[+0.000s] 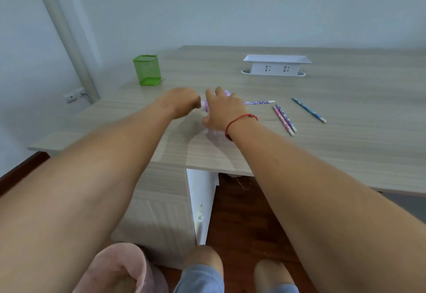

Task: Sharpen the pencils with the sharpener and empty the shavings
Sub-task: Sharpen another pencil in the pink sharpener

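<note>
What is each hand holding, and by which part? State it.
The right hand grips the sharpener over its body. The left hand curls round a stub at its left end, likely the crank.

— What's the room like?
— A plain pale wall [253, 4]. A grey vertical duct [62, 27] runs down its left side, with a wall socket [73, 95] near its foot.
— And the furniture?
— A light wood-grain desk [345, 154] with a white power-socket box [275, 68] on top and a matching cabinet [161, 212] beneath. The floor [242, 223] is dark reddish wood. The light is soft and even.
</note>
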### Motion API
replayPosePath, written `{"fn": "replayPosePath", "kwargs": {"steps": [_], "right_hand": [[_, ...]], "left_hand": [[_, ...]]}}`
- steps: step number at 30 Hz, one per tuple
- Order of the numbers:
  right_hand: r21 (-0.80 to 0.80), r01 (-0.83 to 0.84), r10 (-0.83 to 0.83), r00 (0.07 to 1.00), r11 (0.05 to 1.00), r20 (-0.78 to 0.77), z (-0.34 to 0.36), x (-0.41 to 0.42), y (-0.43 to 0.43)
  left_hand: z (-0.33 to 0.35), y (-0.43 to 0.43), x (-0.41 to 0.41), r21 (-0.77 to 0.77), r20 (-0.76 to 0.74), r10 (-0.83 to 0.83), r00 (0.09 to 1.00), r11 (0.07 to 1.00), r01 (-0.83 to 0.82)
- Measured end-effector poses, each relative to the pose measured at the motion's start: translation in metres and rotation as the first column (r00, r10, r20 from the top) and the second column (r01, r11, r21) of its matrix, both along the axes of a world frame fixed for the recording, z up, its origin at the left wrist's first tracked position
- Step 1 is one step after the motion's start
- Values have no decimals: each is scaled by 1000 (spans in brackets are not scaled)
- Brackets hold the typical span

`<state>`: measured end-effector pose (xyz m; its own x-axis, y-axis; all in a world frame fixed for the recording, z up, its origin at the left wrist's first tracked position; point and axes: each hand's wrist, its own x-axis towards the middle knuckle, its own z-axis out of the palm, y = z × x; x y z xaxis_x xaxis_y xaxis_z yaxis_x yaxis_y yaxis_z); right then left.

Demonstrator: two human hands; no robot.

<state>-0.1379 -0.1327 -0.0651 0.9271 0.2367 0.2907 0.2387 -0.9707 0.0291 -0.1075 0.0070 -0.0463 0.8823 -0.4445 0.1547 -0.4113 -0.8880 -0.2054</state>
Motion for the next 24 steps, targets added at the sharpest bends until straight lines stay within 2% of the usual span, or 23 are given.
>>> {"fn": "replayPosePath", "kwargs": {"steps": [4, 11, 16, 24], "right_hand": [[-35, 17, -17, 1000, 999, 3, 2, -2, 1], [-54, -14, 15, 1000, 998, 26, 2, -8, -4], [-48, 6, -6, 1000, 999, 1, 5, -10, -5], [-39, 25, -29, 993, 999, -110, 15, 6, 1]], "left_hand": [[5, 8, 3, 31, 177, -100, 979, 995, 96], [-1, 3, -13, 66, 284, -84, 955, 995, 68], [9, 2, -21, 35, 305, -81, 949, 997, 74], [5, 5, -41, -95, 305, -199, 931, 967, 238]]}}
